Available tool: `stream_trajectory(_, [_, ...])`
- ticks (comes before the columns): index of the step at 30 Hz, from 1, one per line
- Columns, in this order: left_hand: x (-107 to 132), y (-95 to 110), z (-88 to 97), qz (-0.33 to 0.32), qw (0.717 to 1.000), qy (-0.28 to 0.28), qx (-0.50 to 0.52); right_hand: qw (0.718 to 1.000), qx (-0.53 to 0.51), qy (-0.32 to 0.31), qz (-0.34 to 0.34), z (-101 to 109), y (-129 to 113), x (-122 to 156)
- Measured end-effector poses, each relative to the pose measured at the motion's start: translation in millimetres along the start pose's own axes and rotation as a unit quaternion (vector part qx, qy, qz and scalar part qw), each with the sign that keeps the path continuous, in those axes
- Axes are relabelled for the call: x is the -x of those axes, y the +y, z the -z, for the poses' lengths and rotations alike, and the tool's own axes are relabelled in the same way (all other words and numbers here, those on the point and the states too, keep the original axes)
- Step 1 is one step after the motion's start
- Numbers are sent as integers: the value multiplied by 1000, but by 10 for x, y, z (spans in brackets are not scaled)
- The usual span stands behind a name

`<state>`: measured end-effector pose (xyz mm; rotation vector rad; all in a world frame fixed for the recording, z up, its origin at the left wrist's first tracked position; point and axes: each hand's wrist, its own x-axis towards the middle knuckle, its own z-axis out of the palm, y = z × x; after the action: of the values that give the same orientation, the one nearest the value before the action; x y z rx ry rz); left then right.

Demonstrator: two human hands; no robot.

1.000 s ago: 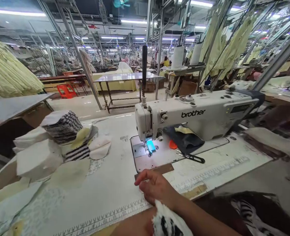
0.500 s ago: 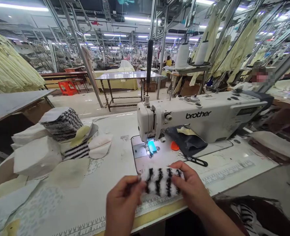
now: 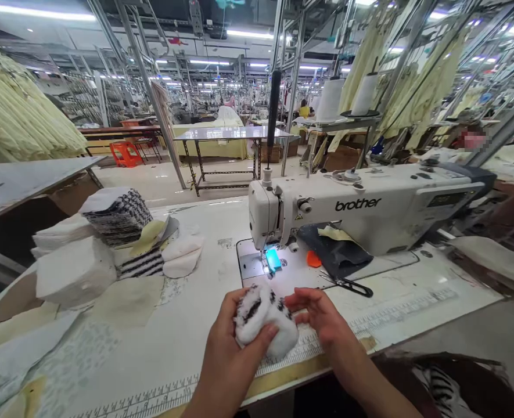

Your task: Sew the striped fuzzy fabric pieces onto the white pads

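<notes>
My left hand (image 3: pixel 238 348) grips a fluffy white fabric piece (image 3: pixel 283 335) with black stripes, thumb in front and fingers behind. The piece is folded over, mostly its white side showing. My right hand (image 3: pixel 322 319) is at the fabric's right edge, fingers loosely bent and apart; whether the fingertips touch it I cannot tell. Both hands are over the front of the table, just before the white sewing machine (image 3: pixel 313 203). Its lit needle area, with a blue guard (image 3: pixel 273 260), lies beyond the fabric.
Stacks of white (image 3: pixel 76 273) and black-striped fabric pieces (image 3: pixel 121 217) stand on the left. Thread snips (image 3: pixel 352 285), an orange piece (image 3: pixel 313 259) and dark cloth (image 3: pixel 337 252) lie by the machine. A printed ruler (image 3: pixel 152 400) runs along the table's front edge.
The striped piece was stretched flat between both hands. Now it is folded over in my left hand, white side showing, and my right hand has loosened from it.
</notes>
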<state>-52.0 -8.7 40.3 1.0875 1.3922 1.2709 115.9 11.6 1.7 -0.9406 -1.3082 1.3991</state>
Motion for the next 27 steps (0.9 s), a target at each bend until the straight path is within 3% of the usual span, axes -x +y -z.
stream_trajectory(3, [26, 18, 2, 10, 995, -78, 58, 994, 93, -49, -27, 14, -61, 0])
stream_trajectory(6, [54, -26, 15, 28, 977, -123, 173, 994, 80, -52, -52, -36, -124, -19])
stream_trajectory(8, [54, -67, 34, 44, 971, -123, 202, 994, 63, -63, -55, -66, -144, -32])
stream_trajectory(11, [36, -114, 55, 65, 981, -90, 157, 993, 79, -70, -44, -97, -166, -34])
stream_trajectory(15, [20, -130, 43, 68, 988, -72, 121, 988, 121, -63, -77, -155, -194, -28])
stream_trajectory(19, [19, -130, 29, 36, 987, -81, 135, 993, 71, -46, -77, -179, -157, -40])
stream_trajectory(27, [42, -138, 36, 45, 994, -65, 71, 995, 12, -67, -68, -162, -115, -60])
